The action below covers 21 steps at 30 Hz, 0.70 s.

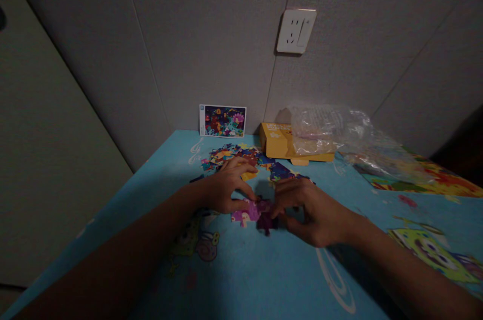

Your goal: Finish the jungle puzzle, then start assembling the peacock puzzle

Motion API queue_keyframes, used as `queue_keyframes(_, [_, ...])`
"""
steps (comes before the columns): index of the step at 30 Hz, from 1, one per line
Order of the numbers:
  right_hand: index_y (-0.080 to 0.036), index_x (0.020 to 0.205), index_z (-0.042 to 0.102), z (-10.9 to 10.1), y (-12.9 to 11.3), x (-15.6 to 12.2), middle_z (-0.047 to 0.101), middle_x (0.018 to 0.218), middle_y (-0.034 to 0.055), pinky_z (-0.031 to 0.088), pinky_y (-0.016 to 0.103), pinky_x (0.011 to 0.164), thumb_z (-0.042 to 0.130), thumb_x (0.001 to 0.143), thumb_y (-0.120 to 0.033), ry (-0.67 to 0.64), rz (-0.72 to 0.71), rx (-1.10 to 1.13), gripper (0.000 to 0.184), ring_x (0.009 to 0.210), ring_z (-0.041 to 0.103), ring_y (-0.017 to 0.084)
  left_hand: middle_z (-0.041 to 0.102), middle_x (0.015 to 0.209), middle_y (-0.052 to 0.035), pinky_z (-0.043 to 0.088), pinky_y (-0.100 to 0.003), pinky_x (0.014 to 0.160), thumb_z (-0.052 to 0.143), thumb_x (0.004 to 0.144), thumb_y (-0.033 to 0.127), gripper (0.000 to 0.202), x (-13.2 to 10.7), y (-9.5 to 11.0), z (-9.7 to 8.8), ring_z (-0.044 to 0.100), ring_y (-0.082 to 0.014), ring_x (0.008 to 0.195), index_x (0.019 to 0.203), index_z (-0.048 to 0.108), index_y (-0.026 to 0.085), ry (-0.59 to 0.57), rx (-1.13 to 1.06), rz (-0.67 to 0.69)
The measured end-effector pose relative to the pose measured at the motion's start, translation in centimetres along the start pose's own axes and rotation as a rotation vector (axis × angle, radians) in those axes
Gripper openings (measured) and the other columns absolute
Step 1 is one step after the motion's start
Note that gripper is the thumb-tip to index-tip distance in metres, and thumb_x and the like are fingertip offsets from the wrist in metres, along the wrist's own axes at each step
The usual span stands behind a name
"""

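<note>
Several joined pink and purple jigsaw puzzle pieces point(245, 213) lie on the blue tablecloth in front of me. My left hand point(229, 184) has its fingers spread, with the thumb side at the left edge of these pieces. From the right, my right hand point(305, 208) has its fingertips curled down on a dark purple puzzle piece point(267, 223); they hide part of it. Beyond my hands lies a heap of loose, colourful puzzle pieces point(226, 153). More dark blue pieces point(283, 171) are spread to the right of it.
A picture card point(225, 121) leans against the wall. To its right sit a yellow box point(277, 141) and a clear plastic bag point(328, 126). A colourful printed sheet point(433, 174) lies under more plastic at the far right. A wall socket point(296, 31) is above.
</note>
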State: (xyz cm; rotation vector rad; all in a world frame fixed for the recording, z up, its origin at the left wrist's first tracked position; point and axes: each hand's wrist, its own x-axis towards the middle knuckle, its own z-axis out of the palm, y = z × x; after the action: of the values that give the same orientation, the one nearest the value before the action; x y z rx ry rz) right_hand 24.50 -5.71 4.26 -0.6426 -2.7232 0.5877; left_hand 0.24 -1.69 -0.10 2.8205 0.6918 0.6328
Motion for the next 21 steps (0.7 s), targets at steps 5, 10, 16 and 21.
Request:
queue_keyframes(5, [-0.017, 0.08, 0.067, 0.54, 0.37, 0.14, 0.066, 0.078, 0.0033, 0.037, 0.027, 0.063, 0.065, 0.073, -0.021, -0.06, 0.236, -0.123, 0.007, 0.069, 0.058, 0.016, 0.049, 0.136, -0.0107, 0.024, -0.058, 0.11, 0.075, 0.075, 0.034, 0.02, 0.01, 0.17, -0.18, 0.032, -0.0351, 0.131, 0.095, 0.077, 0.029, -0.005, 0.011, -0.006])
queue_keyframes(10, [-0.02, 0.113, 0.062, 0.64, 0.21, 0.33, 0.068, 0.093, 0.0047, 0.04, 0.03, 0.07, 0.07, 0.075, -0.03, -0.064, 0.255, -0.133, 0.04, 0.079, 0.061, 0.02, 0.048, 0.136, -0.01, 0.023, -0.059, 0.111, 0.077, 0.073, 0.031, 0.02, 0.02, 0.16, -0.13, 0.032, -0.036, 0.131, 0.092, 0.077, 0.027, -0.035, 0.014, -0.033])
queue_keyframes(16, [-0.022, 0.11, 0.065, 0.76, 0.5, 0.29, 0.067, 0.1, 0.0047, 0.042, 0.029, 0.079, 0.065, 0.082, -0.023, -0.141, 0.145, -0.036, 0.028, 0.089, 0.062, 0.019, 0.048, 0.136, -0.0108, 0.023, -0.059, 0.111, 0.077, 0.073, 0.032, 0.019, 0.01, 0.14, -0.08, 0.033, -0.0358, 0.131, 0.091, 0.077, 0.027, -0.025, 0.01, -0.03])
queue_keyframes(21, [-0.02, 0.088, 0.065, 0.9, 0.54, 0.1, 0.067, 0.084, 0.0012, 0.037, 0.026, 0.066, 0.073, 0.075, -0.025, -0.134, 0.25, -0.062, 0.017, 0.075, 0.059, 0.016, 0.049, 0.134, -0.0118, 0.023, -0.058, 0.111, 0.075, 0.075, 0.033, 0.02, -0.03, 0.09, -0.09, 0.033, -0.0351, 0.13, 0.094, 0.077, 0.027, -0.018, 0.005, -0.011])
